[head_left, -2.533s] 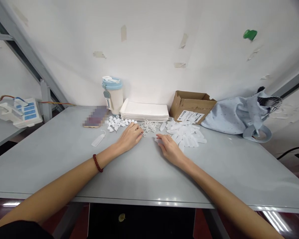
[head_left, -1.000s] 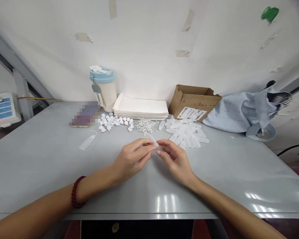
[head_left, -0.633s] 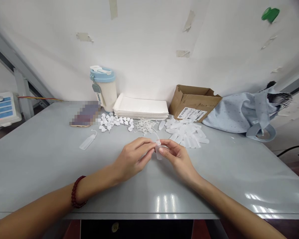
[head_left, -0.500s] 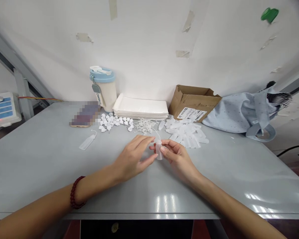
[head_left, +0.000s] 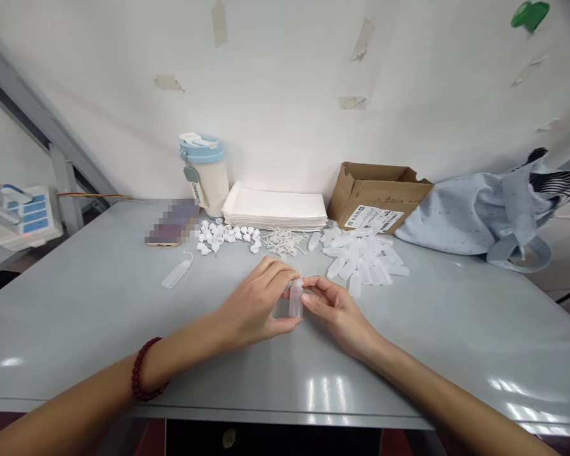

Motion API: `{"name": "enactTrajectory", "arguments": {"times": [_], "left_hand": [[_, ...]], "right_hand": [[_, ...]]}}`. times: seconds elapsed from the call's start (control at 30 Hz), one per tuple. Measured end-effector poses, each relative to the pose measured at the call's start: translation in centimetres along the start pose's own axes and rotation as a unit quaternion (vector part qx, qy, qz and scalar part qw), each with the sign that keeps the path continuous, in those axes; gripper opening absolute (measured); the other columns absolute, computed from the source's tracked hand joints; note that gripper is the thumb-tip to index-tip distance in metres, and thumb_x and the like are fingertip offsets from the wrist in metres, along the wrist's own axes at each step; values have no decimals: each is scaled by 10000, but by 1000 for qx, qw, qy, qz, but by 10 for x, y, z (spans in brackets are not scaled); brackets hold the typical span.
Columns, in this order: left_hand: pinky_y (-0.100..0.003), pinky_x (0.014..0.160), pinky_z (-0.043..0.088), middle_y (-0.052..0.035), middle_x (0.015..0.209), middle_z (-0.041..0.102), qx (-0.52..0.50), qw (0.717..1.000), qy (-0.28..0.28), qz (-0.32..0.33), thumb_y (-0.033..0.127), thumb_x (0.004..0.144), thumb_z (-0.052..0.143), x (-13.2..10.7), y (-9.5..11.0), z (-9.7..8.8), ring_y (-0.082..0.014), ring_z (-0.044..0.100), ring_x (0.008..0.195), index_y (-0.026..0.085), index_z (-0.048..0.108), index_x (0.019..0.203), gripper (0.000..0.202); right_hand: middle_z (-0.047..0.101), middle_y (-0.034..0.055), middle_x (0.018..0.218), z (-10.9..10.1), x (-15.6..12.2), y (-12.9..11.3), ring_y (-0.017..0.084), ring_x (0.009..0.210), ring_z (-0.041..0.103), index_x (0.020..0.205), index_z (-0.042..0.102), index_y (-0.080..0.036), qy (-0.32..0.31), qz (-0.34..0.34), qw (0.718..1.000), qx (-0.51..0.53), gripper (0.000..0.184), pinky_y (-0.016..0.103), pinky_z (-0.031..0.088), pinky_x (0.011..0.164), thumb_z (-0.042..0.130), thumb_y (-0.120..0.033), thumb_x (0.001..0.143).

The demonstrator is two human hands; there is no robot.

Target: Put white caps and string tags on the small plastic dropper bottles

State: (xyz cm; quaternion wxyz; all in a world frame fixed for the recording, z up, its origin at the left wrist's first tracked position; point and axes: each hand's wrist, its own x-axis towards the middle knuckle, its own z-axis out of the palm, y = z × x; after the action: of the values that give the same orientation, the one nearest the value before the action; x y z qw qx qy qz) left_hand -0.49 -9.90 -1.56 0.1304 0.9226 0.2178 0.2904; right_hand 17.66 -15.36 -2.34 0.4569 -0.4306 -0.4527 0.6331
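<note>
A small translucent plastic bottle (head_left: 295, 300) stands upright between my two hands, a thin white tube rising from its neck. My left hand (head_left: 251, 304) holds it end to end, fingertips at the neck and thumb under the base. From the right side, my right hand (head_left: 335, 309) pinches the bottle's body between thumb and fingers. Beyond my hands lie a heap of similar bottles (head_left: 361, 259), a tangle of thin white tubes (head_left: 282, 241) and several small white caps (head_left: 223, 235). Another bottle with a curved tube (head_left: 177, 274) lies at the left.
Along the wall stand a blue-lidded cup (head_left: 210, 177), a stack of white trays or sheets (head_left: 275, 208) and a cardboard box (head_left: 377, 196). A pale blue cloth bag (head_left: 460, 212) is at the right. The phone (head_left: 171, 221) lies at the left, a power strip (head_left: 33, 218) beyond it.
My left fingers have come in onto the bottle's neck and base. The bottle moved slightly left and down in view, my right hand still pinching it. The whole view has shifted a little.
</note>
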Motion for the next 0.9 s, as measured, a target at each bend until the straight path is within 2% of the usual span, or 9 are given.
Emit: {"name": "enactTrajectory", "arguments": {"times": [0.1,0.17,0.27,0.37,0.47,0.7,0.9], "left_hand": [[-379,888,466,-95,1102,581,22,998,-58,-23,232,782,687,-10,-15,-23,-246,476,1058,163,483,1162,437],[-392,905,453,-94,1115,575,55,995,-74,-50,249,786,685,-21,-30,-43,-256,464,1081,177,494,1165,431],[-386,911,443,-85,1124,573,80,983,-123,-108,272,783,684,-37,-50,-72,-258,461,1094,188,522,1160,419],[-367,883,456,-67,1069,604,70,972,-164,-150,334,753,706,-48,-65,-92,-260,486,1078,207,567,1133,424],[-346,860,465,-58,1041,625,55,966,-186,-169,349,716,721,-50,-74,-99,-256,510,1060,214,601,1097,422],[-322,848,464,-52,1032,622,49,951,-225,-208,370,686,735,-49,-84,-99,-257,505,1063,206,614,1060,426],[-316,839,435,-59,1052,621,53,952,-227,-196,416,719,704,-52,-83,-101,-255,500,1058,210,627,1053,400]], "right_hand": [[685,76,1082,2,-1,-1,242,1064,655,1002,601,-215,7,14,998,-57,305,408,486,945,685,-423,795],[651,90,1146,4,-2,-2,247,1104,639,1018,586,-217,6,17,998,-68,322,414,475,968,683,-428,796],[650,100,1138,5,-1,-1,259,1123,629,1016,567,-221,5,21,997,-77,329,436,474,970,678,-441,798],[667,101,1114,4,1,3,275,1116,632,1002,570,-226,7,31,996,-83,335,449,487,952,676,-464,792],[666,110,1136,2,4,8,277,1081,646,1005,577,-223,13,35,995,-94,360,448,497,932,674,-490,784],[681,100,1076,0,5,8,247,957,660,1010,594,-223,30,28,988,-146,393,432,513,870,654,-532,774],[702,89,1017,2,6,7,230,886,661,984,621,-226,45,27,986,-158,390,408,533,819,654,-544,761]]}}
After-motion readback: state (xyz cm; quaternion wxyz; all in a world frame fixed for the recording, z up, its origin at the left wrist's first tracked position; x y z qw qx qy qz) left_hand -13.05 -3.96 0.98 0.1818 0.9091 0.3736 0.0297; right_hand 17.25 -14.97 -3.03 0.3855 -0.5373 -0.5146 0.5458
